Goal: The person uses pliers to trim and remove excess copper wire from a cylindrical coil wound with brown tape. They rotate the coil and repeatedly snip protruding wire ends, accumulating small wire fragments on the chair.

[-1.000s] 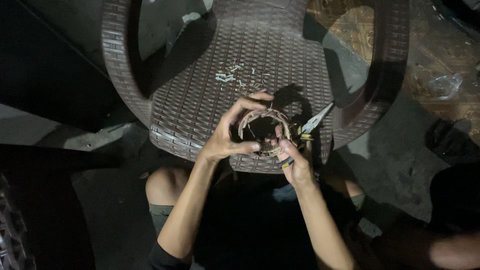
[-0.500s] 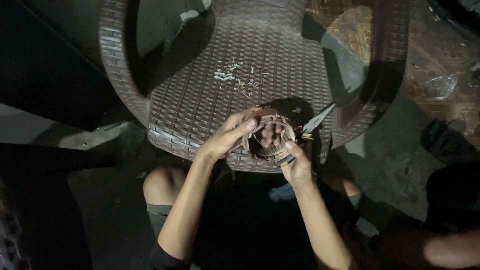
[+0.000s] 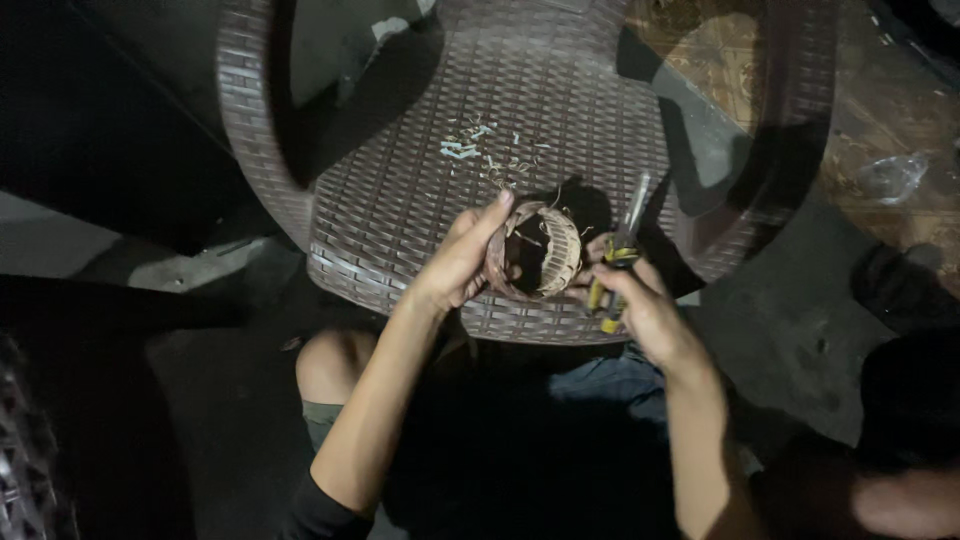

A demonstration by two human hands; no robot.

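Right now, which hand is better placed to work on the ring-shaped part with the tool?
The right hand. It already grips the yellow-handled tool right beside the ring-shaped part. The left hand is wrapped around that part, holding it over the woven chair seat, so it is not free.

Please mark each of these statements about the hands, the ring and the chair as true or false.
1. The left hand holds the ring. True.
2. The right hand is empty. False: it grips a tool with a yellow and dark handle.
3. Small pale scraps lie on the chair seat. True.
4. The ring lies flat on the floor. False: it is held up over the seat's front edge.
5. The chair is smooth white plastic. False: it is brown with a woven pattern.
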